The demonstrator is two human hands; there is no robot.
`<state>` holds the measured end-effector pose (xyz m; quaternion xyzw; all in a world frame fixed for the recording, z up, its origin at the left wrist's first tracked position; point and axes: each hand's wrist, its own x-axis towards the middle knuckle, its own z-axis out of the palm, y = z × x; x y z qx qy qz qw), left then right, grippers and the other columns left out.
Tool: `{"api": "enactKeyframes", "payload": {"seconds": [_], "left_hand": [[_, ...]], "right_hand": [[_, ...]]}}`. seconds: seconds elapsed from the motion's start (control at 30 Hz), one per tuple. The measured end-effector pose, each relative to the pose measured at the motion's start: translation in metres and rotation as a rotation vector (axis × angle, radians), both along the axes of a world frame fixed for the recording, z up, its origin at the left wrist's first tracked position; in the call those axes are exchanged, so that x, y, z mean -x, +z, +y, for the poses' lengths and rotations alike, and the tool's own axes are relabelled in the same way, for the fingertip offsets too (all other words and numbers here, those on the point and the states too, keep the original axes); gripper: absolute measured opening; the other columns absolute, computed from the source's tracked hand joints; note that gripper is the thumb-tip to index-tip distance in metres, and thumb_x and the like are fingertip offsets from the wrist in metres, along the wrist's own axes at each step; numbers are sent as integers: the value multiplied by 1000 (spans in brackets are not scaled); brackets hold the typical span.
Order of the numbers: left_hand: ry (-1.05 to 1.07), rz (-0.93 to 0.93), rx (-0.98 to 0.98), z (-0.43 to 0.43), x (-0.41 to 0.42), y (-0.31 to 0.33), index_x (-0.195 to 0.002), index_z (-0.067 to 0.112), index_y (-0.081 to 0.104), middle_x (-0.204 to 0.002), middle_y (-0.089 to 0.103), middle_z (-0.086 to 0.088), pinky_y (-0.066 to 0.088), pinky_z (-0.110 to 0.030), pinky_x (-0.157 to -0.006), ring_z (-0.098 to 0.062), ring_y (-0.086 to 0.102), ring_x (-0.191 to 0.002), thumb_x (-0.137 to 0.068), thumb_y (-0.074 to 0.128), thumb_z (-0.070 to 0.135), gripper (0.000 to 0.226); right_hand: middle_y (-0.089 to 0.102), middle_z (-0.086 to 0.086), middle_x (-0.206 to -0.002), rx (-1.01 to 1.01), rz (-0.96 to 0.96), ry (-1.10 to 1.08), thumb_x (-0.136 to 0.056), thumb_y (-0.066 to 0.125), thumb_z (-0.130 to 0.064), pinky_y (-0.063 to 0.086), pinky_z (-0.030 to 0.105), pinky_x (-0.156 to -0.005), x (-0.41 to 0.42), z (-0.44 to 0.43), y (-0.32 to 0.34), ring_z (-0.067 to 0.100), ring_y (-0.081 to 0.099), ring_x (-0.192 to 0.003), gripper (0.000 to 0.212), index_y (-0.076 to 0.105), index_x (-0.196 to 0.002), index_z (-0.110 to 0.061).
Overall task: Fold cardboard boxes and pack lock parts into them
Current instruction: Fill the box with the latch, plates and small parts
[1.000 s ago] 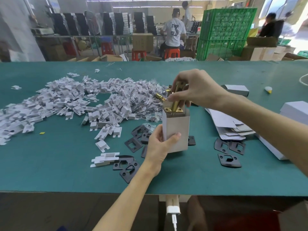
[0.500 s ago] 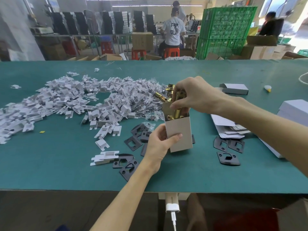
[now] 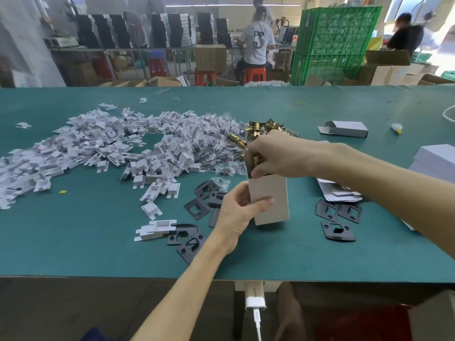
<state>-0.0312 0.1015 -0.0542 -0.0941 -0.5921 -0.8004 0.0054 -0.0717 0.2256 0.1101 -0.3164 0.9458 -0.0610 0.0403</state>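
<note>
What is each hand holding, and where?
Left hand grips the box by its left side; right hand pinches the brass latch by its top end.

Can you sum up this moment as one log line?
left hand: grips upright box | right hand: holds brass latch at box opening

My left hand (image 3: 236,212) grips a cardboard box (image 3: 270,200), open end up, at the green table (image 3: 98,242), while my right hand (image 3: 278,156) holds a brass latch (image 3: 258,159) in its mouth.

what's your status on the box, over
Left hand grips the upright box. Right hand holds a brass latch in its open top. Black plates lie by the base, not blocking.
</note>
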Motion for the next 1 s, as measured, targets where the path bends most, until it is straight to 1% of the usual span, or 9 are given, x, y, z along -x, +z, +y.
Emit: {"api": "enactKeyframes", "payload": {"seconds": [0.17, 0.23, 0.3, 0.43, 0.57, 0.7, 0.8, 0.93, 1.0], "left_hand": [[1, -9, -3, 0, 1, -1, -123, 12, 69, -116, 78, -2, 58, -23, -86, -16, 73, -109, -85, 84, 6, 40], [9, -15, -8, 0, 1, -1, -122, 12, 69, -116, 78, -2, 58, -23, -86, -16, 73, -109, -85, 84, 6, 40], [11, -18, -7, 0, 1, -1, -122, 10, 69, -116, 78, -3, 58, -23, -86, -16, 73, -109, -85, 83, 6, 40], [5, -18, 8, 0, 1, -1, -122, 9, 68, -116, 78, -3, 58, -24, -86, -18, 73, -110, -86, 83, 6, 39], [4, -19, 17, 0, 0, -1, -122, 11, 68, -116, 78, -2, 58, -24, -86, -17, 73, -110, -87, 83, 7, 38], [8, -38, 31, -1, 0, -2, -122, 12, 68, -117, 78, -1, 58, -24, -86, -16, 72, -110, -88, 82, 11, 37], [14, -52, 51, -1, 2, -3, -122, 12, 68, -117, 78, -1, 58, -24, -85, -15, 72, -110, -89, 82, 13, 36], [31, -75, 60, -2, 4, -6, -121, 11, 69, -115, 78, -1, 58, -26, -87, -16, 73, -109, -91, 80, 14, 33], [47, -73, 59, -1, 5, -6, -121, 11, 69, -115, 78, -1, 58, -24, -85, -15, 73, -108, -91, 80, 14, 32]], "right_hand": [[66, 1, -103, -86, 59, 15, -98, 64, -24, 55, 44, -85, -3, -1, -7, 25, 62, -98, 7, 67, -105, -23], [64, -1, -105, -91, 73, 22, -100, 60, -22, 54, 42, -85, -5, -1, -10, 24, 61, -99, 8, 66, -106, -22], [63, -3, -104, -103, 90, 39, -101, 57, -21, 51, 41, -87, -7, 0, -11, 22, 59, -101, 11, 66, -108, -21], [64, 0, -112, -140, 111, 51, -104, 52, -21, 51, 44, -91, -12, 2, -12, 25, 59, -104, 19, 68, -111, -16], [63, 1, -115, -179, 147, 64, -105, 47, -21, 53, 46, -86, -16, 2, -14, 28, 60, -100, 22, 68, -108, -16], [63, 2, -115, -176, 145, 46, -107, 44, -25, 51, 47, -87, -14, 1, -17, 27, 60, -101, 24, 66, -109, -15], [62, 1, -115, -115, 132, 35, -106, 46, -30, 50, 46, -91, -12, 4, -21, 26, 59, -104, 22, 62, -111, -16], [56, 1, -110, -84, 143, 27, -105, 48, -34, 52, 45, -84, -11, 1, -26, 28, 59, -96, 24, 60, -105, -13], [53, 3, -109, -96, 259, 2, -106, 48, -36, 50, 39, -72, -13, -7, -29, 28, 60, -91, 26, 57, -109, -12]]}}
